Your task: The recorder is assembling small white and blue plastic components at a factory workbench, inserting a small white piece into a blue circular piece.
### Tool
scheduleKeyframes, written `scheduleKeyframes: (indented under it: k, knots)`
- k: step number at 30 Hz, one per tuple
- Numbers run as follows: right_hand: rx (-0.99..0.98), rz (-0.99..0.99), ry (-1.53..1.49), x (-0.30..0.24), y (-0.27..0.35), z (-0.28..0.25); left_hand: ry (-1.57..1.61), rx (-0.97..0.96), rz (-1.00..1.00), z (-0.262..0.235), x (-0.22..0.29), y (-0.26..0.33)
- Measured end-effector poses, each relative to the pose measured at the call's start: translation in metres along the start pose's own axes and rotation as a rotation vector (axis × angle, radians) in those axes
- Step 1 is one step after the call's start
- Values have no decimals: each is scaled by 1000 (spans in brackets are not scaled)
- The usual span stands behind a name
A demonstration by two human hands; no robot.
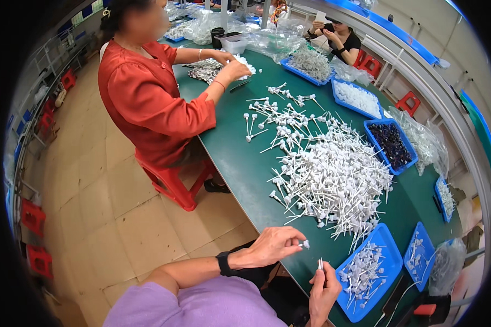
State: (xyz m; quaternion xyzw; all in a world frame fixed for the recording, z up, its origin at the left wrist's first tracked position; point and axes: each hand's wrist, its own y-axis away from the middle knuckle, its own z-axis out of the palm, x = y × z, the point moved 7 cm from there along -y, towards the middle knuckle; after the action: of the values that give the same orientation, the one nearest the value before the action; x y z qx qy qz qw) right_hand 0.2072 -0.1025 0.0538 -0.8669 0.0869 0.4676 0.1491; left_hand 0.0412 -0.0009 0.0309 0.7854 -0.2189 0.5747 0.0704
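Observation:
My left hand (275, 246) is over the near edge of the green table, its thumb and fingers pinching a small white plastic piece (305, 244). Close by on the right, my right hand (324, 291) grips a slim silver-tipped tool (320, 264) that points up; most of it is hidden in the fingers. Beyond both hands spreads a large heap of white-headed parts with thin stems (333, 174). Beside my right hand, a blue tray (390, 240) holds more of these stemmed parts.
A smaller blue tray (426, 240) stands farther right. Along the far side are blue trays of dark pieces (390, 143), white pieces (357, 99) and clear pieces (310, 61). A co-worker in red (153, 98) sits at left on a red stool (177, 182). Plastic bags (420, 136) lie behind.

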Motion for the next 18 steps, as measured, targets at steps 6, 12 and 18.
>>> scheduleKeyframes:
  k: [6,12,18]
  knots:
    - [26,123,10,-19,-5,0,177,16,12,16,0,-2]
    - [7,-130,276,-34,-11,2,257,-5,-67,33,-1,2]
    - [-37,-182,277,-35,-12,0,639,-230,-313,44,-22,10]
